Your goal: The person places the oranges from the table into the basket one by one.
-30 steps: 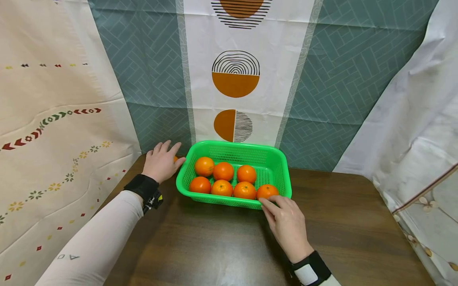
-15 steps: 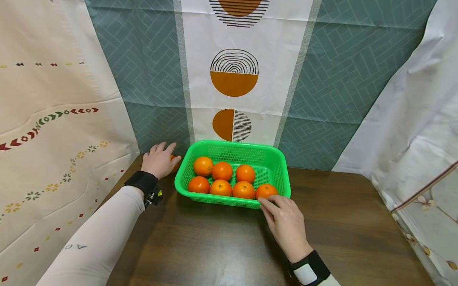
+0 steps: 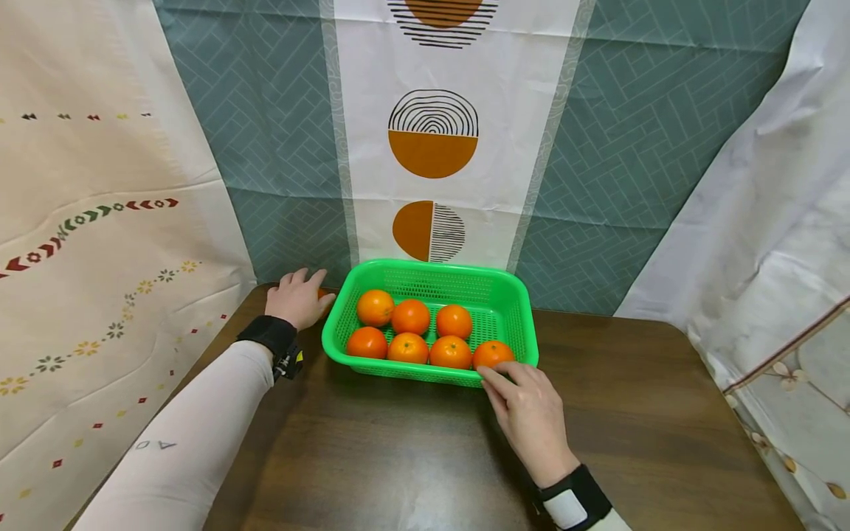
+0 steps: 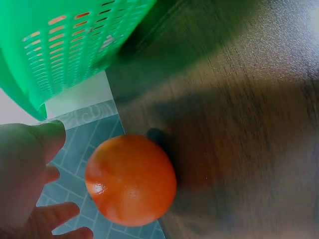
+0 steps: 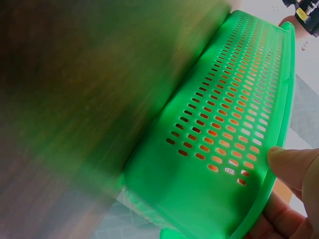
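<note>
A green plastic basket (image 3: 501, 295) stands on the table with several oranges (image 3: 410, 317) inside. At its front right corner my right hand (image 3: 529, 413) pinches the rim; in the right wrist view the thumb (image 5: 291, 164) lies on the outer side, with fingers partly hidden behind the rim. To the left of the basket my left hand (image 3: 294, 301) reaches over a loose orange (image 4: 130, 180), mostly covered in the head view. The left wrist view shows the left fingers spread beside that orange, with a gap between them.
The brown wooden table (image 3: 372, 457) ends just behind the loose orange, against a patterned teal and white curtain (image 3: 285, 147). A cream cloth (image 3: 133, 295) hangs along the left side, and a white cloth (image 3: 764, 258) along the right.
My left hand has shifted slightly at the loose orange, covering more of it than half a second ago. The right hand keeps its hold on the basket rim.
</note>
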`<action>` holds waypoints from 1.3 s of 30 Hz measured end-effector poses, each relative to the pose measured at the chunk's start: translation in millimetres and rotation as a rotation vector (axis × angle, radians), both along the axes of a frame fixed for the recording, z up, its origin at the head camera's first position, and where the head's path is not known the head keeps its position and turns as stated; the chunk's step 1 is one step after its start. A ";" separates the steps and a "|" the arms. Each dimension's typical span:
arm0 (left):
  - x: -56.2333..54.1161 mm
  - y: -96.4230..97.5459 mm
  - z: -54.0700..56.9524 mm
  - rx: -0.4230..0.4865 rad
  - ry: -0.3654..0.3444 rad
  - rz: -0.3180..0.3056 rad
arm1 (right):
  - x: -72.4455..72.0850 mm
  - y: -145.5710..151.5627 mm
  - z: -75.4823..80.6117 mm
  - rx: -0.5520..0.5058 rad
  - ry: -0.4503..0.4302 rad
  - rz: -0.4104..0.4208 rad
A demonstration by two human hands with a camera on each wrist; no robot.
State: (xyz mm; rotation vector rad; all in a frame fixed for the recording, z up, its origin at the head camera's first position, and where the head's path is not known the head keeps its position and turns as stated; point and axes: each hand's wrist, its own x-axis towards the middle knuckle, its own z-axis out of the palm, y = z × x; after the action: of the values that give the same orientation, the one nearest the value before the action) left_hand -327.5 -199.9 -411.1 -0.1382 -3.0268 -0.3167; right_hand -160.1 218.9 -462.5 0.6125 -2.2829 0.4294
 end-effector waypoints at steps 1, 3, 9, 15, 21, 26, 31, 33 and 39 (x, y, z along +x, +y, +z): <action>-1.1 0.1 -1.2 -0.001 -0.002 0.000 | 0.1 -0.1 -0.2 0.001 -0.001 0.000; -3.0 0.2 -3.2 0.002 -0.006 0.000 | -0.3 0.1 -0.8 0.002 -0.010 -0.003; -8.6 -0.5 -8.8 -0.005 -0.023 0.003 | -0.6 0.9 -1.2 0.009 -0.023 -0.009; -12.3 -0.3 -13.7 -0.011 -0.033 -0.006 | -1.5 1.0 -1.0 0.003 -0.021 -0.002; -13.6 -0.8 -17.1 -0.025 -0.043 -0.002 | -1.9 0.5 -1.4 -0.002 -0.020 0.002; -12.2 0.5 -16.4 -0.026 -0.034 -0.005 | -1.7 0.8 -0.7 -0.005 -0.029 0.004; -13.8 -1.8 -20.9 -0.014 -0.032 -0.005 | -1.0 0.8 0.0 -0.010 -0.035 0.008; -15.3 -3.7 -24.0 -0.011 -0.035 -0.008 | -0.8 0.7 0.1 -0.011 -0.033 0.008; -19.9 -7.4 -30.9 -0.002 -0.025 -0.021 | -0.5 0.6 -0.4 -0.016 -0.031 0.007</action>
State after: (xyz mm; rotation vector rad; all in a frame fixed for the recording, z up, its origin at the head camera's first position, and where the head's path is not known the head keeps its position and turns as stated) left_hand -347.5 -207.3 -442.1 -0.1677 -3.0527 -0.3197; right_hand -160.5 219.5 -462.8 0.6104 -2.3055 0.4629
